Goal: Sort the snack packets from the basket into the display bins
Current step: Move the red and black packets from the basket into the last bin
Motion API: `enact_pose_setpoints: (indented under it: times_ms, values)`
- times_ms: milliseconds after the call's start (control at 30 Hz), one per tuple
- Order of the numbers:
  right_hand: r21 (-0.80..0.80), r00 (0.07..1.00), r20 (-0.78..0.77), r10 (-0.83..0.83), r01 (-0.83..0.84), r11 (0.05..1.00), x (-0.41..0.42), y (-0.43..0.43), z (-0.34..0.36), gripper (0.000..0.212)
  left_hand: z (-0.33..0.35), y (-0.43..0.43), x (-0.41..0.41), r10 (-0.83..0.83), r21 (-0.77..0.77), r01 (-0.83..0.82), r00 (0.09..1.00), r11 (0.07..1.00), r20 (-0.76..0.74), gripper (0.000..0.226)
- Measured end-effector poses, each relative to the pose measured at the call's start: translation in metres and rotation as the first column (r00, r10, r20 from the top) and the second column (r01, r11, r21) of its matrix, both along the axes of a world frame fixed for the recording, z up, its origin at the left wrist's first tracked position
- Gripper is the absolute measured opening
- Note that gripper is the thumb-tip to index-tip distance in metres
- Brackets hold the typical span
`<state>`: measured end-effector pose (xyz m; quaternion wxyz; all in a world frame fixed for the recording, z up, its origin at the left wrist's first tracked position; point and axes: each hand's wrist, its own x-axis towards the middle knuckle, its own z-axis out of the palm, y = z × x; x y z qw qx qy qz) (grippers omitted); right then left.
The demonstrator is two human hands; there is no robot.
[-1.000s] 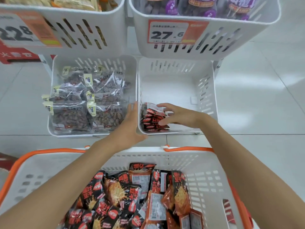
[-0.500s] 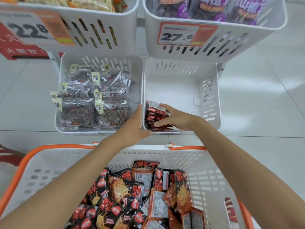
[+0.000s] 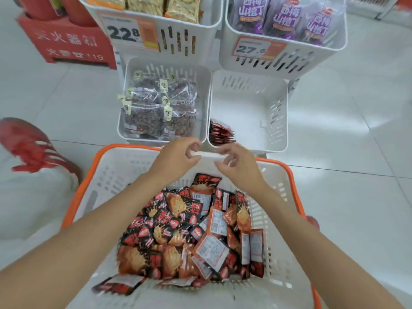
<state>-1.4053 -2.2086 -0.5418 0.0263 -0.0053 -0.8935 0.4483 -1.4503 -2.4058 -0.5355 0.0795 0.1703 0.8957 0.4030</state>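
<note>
Head: left hand [image 3: 176, 157], right hand [image 3: 239, 167] withdrawn above basket [image 3: 116, 175].

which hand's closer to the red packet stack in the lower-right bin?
Right. The right hand hovers just in front of the red packet stack, over the basket rim; the left hand sits further left, before the nut bin.

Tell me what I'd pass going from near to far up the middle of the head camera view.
Loose red-and-black packets in the basket → left hand and right hand side by side over its far rim → small stack of red packets in the lower right bin → purple packets in the upper right bin.
</note>
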Motion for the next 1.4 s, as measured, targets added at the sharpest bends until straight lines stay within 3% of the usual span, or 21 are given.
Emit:
enact_pose_setpoints:
  times_ms: [67,133,200,300,433,567,667,767,867,967,1100,1167,1233,1267,1333,1400]
  values:
    - [0.035,0.971,0.211,0.112,-0.122,0.992,0.028,-0.012,-0.02,0.039,-0.011,-0.023,0.022,0.007,-0.023,-0.006,0.999,1.0,0.048,0.03]
    - [0.065,0.867,0.431,0.251,-0.307,0.95,0.046,-0.023,-0.047,0.059,-0.024,-0.048,0.042,0.063,-0.047,-0.057,0.989,0.997,0.136,0.035]
    - [0.069,0.768,0.552,0.325,-0.43,0.9,0.054,-0.036,-0.071,0.076,-0.035,-0.072,0.058,0.123,-0.081,-0.109,0.972,0.991,0.202,0.04]
    - [0.119,0.722,0.618,0.31,-0.476,0.872,0.048,-0.058,-0.101,0.096,-0.046,-0.102,0.076,0.178,-0.12,-0.149,0.942,0.982,0.286,0.043]
    - [0.265,0.724,0.678,0.127,-0.402,0.877,0.035,-0.081,-0.135,0.125,-0.053,-0.128,0.092,0.235,-0.14,-0.197,0.904,0.97,0.358,0.047]
    - [0.356,0.795,0.595,0.119,-0.394,0.847,0.048,-0.108,-0.15,0.098,-0.061,-0.138,0.104,0.228,-0.161,-0.174,0.869,0.971,0.438,0.051]
    - [0.166,0.769,0.609,0.195,-0.364,0.916,0.051,-0.115,-0.144,0.073,-0.065,-0.136,0.105,0.22,-0.19,-0.147,0.86,0.971,0.461,0.055]
    - [0.082,0.817,0.522,0.245,-0.334,0.939,0.035,-0.101,-0.118,0.043,-0.064,-0.126,0.099,0.226,-0.165,-0.171,0.876,0.971,0.426,0.069]
    - [0.035,0.858,0.422,0.293,-0.338,0.94,0.02,-0.08,-0.071,0.032,-0.056,-0.112,0.089,0.263,-0.105,-0.241,0.899,0.965,0.351,0.092]
    - [-0.088,0.877,0.332,0.348,-0.338,0.937,0.017,-0.065,-0.025,0.019,-0.049,-0.1,0.079,0.177,-0.082,-0.159,0.936,0.984,0.303,0.106]
    - [-0.214,0.881,0.27,0.388,-0.338,0.917,0.02,-0.056,0.005,0.02,-0.034,-0.083,0.08,0.101,0.218,-0.206,0.905,0.954,0.413,0.089]
    - [-0.09,0.861,0.258,0.439,-0.431,0.898,0.018,-0.055,0.009,0.027,-0.022,-0.075,0.079,0.123,0.358,-0.3,0.889,0.884,0.44,0.096]
    - [0.019,0.84,0.264,0.474,-0.496,0.868,0.018,-0.059,0.012,0.027,-0.011,-0.071,0.074,0.081,0.342,-0.226,0.917,0.912,0.39,0.104]
    - [0.0,0.853,0.25,0.458,-0.473,0.881,0.019,-0.062,0.015,0.025,-0.007,-0.071,0.072,0.03,0.287,-0.143,0.931,0.947,0.363,0.1]
    - [-0.123,0.907,0.178,0.381,-0.363,0.923,0.021,-0.068,0.018,0.02,-0.007,-0.073,0.071,-0.011,0.228,-0.083,0.923,0.97,0.384,0.079]
    - [-0.265,0.95,0.116,0.29,-0.252,0.931,0.02,-0.072,0.017,0.015,-0.012,-0.077,0.075,0.015,0.243,-0.161,0.86,0.957,0.51,0.05]
